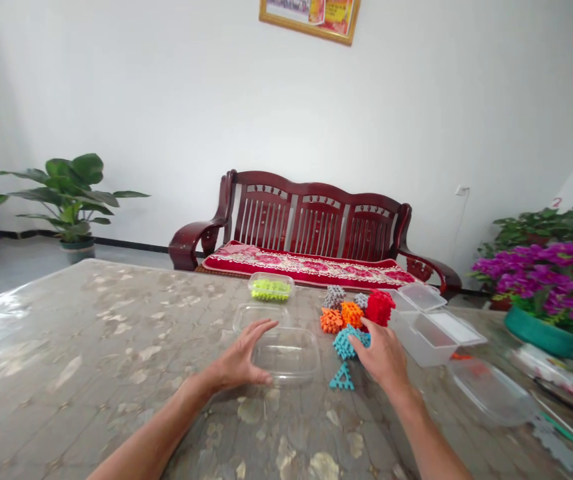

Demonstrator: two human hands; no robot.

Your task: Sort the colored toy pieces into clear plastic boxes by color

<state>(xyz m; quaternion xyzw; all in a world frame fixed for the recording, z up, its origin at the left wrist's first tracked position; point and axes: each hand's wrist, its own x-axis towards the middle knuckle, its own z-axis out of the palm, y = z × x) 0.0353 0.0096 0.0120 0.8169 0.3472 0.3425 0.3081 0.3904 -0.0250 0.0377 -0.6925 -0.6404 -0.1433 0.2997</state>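
My left hand [244, 358] is at the left side of a clear plastic box [289, 357], thumb and fingers spread apart. Nothing is held in it. Over the blue toy pieces [347, 342] my right hand [382, 350] reaches down, its thumb and fingers around their right part. Whether it grips them firmly is hard to see. A loose blue triangular piece [341, 377] lies closer to me. Behind the blue pile are orange pieces [351, 313], grey pieces [335, 297] and a red cluster [380, 307]. Yellow-green pieces [270, 290] fill another clear box.
A clear lid [261, 316] lies behind the box. At right stand translucent containers [423, 338] with a flat lid [491, 392] nearby. Purple flowers in a teal pot [546, 330] and cluttered tools occupy the right edge. A wooden bench [316, 220] stands beyond the table.
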